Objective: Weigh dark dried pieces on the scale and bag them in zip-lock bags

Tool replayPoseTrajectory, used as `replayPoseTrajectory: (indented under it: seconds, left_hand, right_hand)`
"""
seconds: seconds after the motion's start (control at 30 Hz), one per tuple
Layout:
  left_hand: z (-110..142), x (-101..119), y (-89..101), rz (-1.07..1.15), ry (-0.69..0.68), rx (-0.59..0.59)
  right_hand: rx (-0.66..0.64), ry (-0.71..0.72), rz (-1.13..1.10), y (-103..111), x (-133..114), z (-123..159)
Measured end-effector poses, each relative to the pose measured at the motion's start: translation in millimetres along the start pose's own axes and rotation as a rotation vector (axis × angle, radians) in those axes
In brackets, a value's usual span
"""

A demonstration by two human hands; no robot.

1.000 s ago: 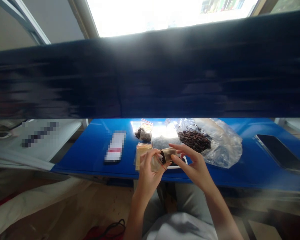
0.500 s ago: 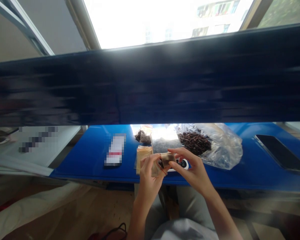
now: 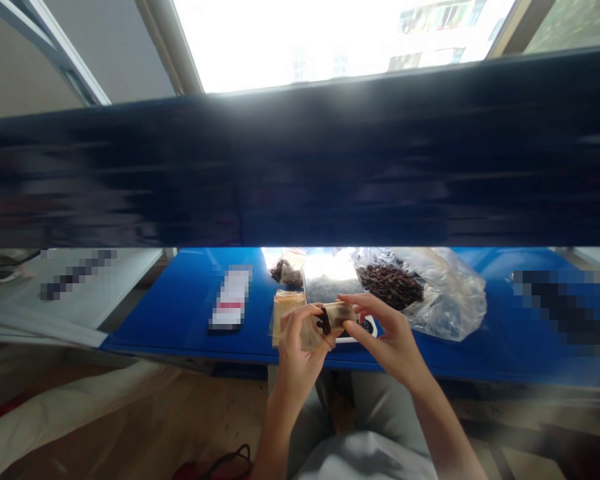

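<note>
Over the blue surface [image 3: 155, 327], a small bag [image 3: 310, 335] is held in the curled, nearly closed fingers of the left hand [image 3: 296, 363]; a small cup [image 3: 340, 313] is pinched by those of the right hand [image 3: 395, 340]. Tipping seems in hand; a steady tilt and open bag mouth are called for. Counted: one large clear bag [image 3: 463, 310], one scale [image 3: 330, 288], one stack [image 3: 286, 308], one small bag, one cup; dark pieces [image 3: 390, 283] uncountable.
</note>
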State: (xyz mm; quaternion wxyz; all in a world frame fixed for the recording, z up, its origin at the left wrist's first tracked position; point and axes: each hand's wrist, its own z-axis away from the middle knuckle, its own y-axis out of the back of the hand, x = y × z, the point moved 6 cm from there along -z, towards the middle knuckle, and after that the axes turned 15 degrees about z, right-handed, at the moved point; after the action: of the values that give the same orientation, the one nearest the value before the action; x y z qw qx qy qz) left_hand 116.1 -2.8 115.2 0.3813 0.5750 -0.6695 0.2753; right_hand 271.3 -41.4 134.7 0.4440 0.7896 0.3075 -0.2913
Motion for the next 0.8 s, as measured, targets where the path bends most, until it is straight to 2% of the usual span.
replayPoseTrajectory:
  seconds: [0.37,0.6,0.8]
  left_hand:
    - [-9.7,13.7,-5.1,-0.119,-0.136,-0.044]
    - [-13.0,13.4,-4.5,-0.135,-0.115,-0.051]
    - [-15.6,11.3,-4.9,-0.107,-0.036,-0.081]
  right_hand:
    - [0.031,0.039,-0.036,4.5,-5.4,-6.5]
    - [0.021,0.042,-0.023,3.3,-4.7,-7.4]
    - [-0.007,0.028,-0.054,3.5,-0.2,-6.8]
